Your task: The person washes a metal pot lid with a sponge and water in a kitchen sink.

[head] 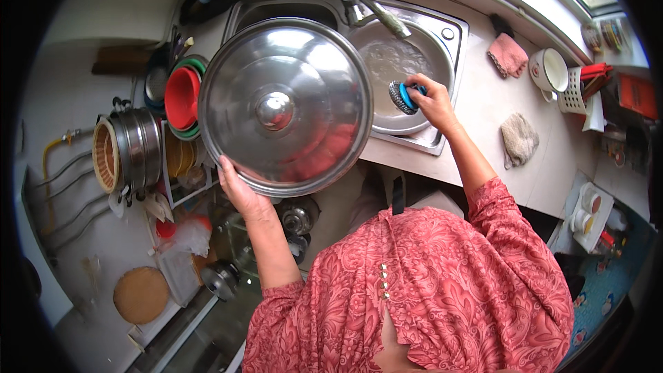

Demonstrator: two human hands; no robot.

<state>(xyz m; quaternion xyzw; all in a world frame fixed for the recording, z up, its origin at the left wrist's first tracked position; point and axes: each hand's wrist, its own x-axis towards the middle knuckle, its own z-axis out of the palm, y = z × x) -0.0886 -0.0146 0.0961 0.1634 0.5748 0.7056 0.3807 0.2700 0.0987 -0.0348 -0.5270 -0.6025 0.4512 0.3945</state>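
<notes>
My left hand (243, 191) grips the lower rim of a large round stainless steel lid (311, 140), its domed, knobbed side facing up; the fingers under the lid are hidden. The lid covers much of the sink's left part. My right hand (432, 101) holds a steel wool scrubber (401, 97) by its blue plastic handle, over a wide metal basin (448, 57) with water in it. This basin sits in the right bowl of the stainless steel sink (462, 36). The faucet (380, 13) points down over the basin.
Right of the sink lie a pink cloth (507, 55) and a greyish cloth (519, 139), near a white enamel mug (548, 70) and a white perforated basket (572, 92). At the left are a red plastic bowl (181, 97) and stacked metal steamer pots (139, 150).
</notes>
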